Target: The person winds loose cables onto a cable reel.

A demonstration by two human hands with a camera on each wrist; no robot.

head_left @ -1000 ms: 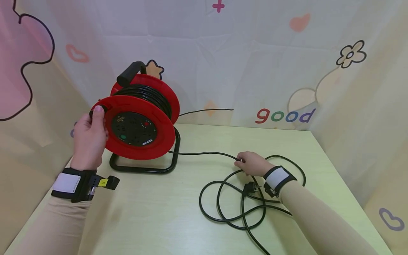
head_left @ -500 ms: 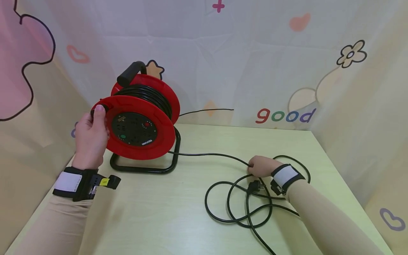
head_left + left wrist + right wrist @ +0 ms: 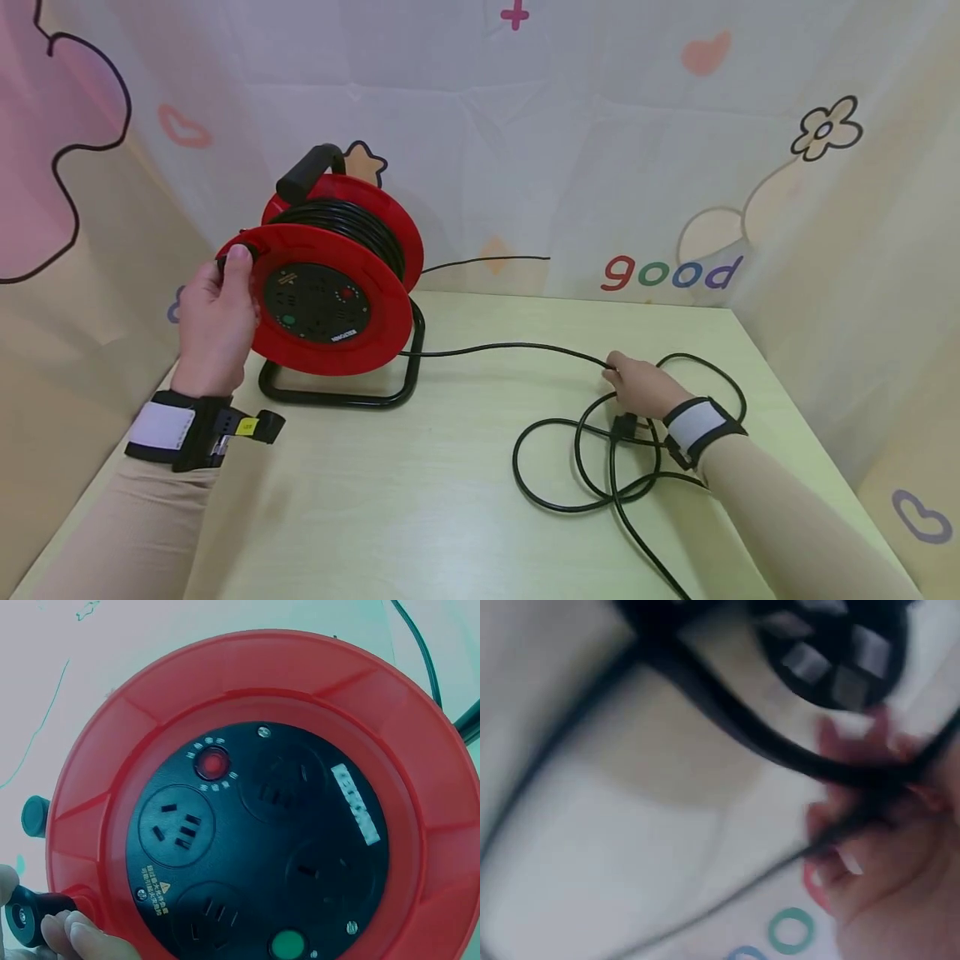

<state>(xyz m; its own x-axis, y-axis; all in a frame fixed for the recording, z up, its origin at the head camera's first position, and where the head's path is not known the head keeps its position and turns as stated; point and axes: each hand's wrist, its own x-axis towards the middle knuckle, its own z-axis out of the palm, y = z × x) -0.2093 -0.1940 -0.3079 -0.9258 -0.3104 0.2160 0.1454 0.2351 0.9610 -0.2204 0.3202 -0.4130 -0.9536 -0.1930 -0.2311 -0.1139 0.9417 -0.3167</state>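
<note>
A red cable reel [image 3: 393, 321] with black cord wound on it stands on a black tube frame [image 3: 330, 401] at the left of the table. My left hand [image 3: 217, 329] grips the black crank knob [image 3: 34, 916] on the reel's front rim. My right hand [image 3: 643, 387] holds the black power cord [image 3: 517, 344], which runs from under the reel. Loose loops of the cord [image 3: 558, 508] lie below this hand. The black plug [image 3: 624, 427] hangs or lies just under the fingers; I cannot tell which. The right wrist view is blurred.
The pale table [image 3: 360, 500] meets a printed curtain [image 3: 525, 167] at the back and sides. The reel's carrying handle [image 3: 303, 175] rises above its rim. Sockets fill the reel's round black panel [image 3: 317, 304]. Part of the cord runs off the front edge of view.
My right hand has moved to the right with the cord, pulling the loops and plug along. The cord from the reel is longer across the table. My left hand stays at the knob.
</note>
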